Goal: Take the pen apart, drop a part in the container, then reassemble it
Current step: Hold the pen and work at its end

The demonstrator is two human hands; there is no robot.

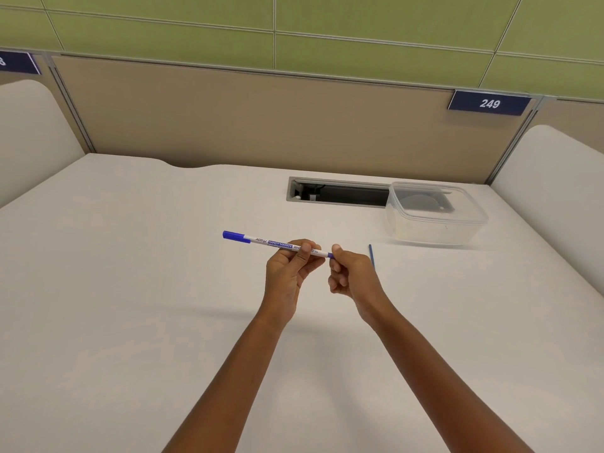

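A white marker pen (261,240) with a blue cap at its left end is held level above the white desk (130,305). My left hand (289,271) grips the barrel near its right end. My right hand (348,273) pinches the small blue piece at the pen's right tip between thumb and forefinger. A thin blue rod (371,255), a loose part, lies on the desk just right of my right hand, partly hidden behind it. The clear plastic container (434,217) stands open at the back right; nothing is visible inside it.
A recessed cable slot (336,192) is cut into the desk behind the hands, and the container partly overlaps its right end. Beige partition walls close off the back and both sides. A sign reading 249 (489,103) hangs at the upper right.
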